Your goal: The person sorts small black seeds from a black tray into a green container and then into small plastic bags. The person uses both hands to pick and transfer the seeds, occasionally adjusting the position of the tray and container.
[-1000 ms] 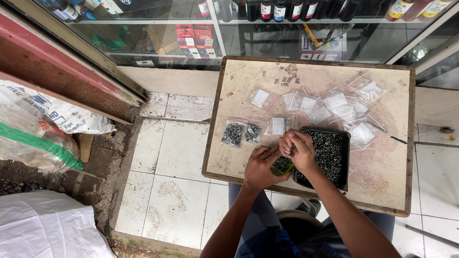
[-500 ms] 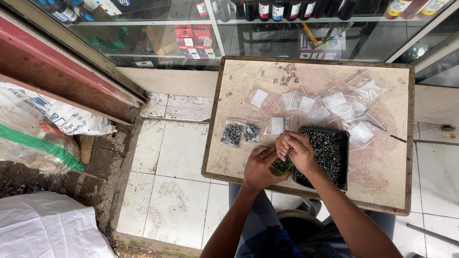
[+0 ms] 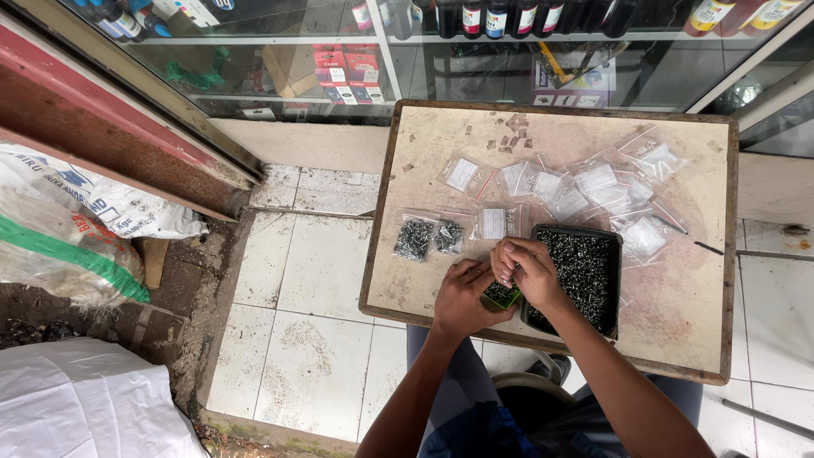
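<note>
My left hand (image 3: 462, 297) rests on the small wooden table (image 3: 687, 339) and grips a small green container (image 3: 502, 294) near the front edge. My right hand (image 3: 527, 270) hovers just above it with fingertips pinched together, next to a black tray (image 3: 585, 271) full of small dark screws. What the fingertips pinch is too small to see. Two filled clear bags of screws (image 3: 428, 237) lie to the left of my hands.
Several small clear zip bags (image 3: 585, 187) are spread over the far half of the table. A glass display cabinet (image 3: 356, 59) stands behind it. White sacks (image 3: 76, 220) lie on the left by a tiled floor (image 3: 297, 322).
My hands have stayed at the same spot by the tray; only small finger movements are visible.
</note>
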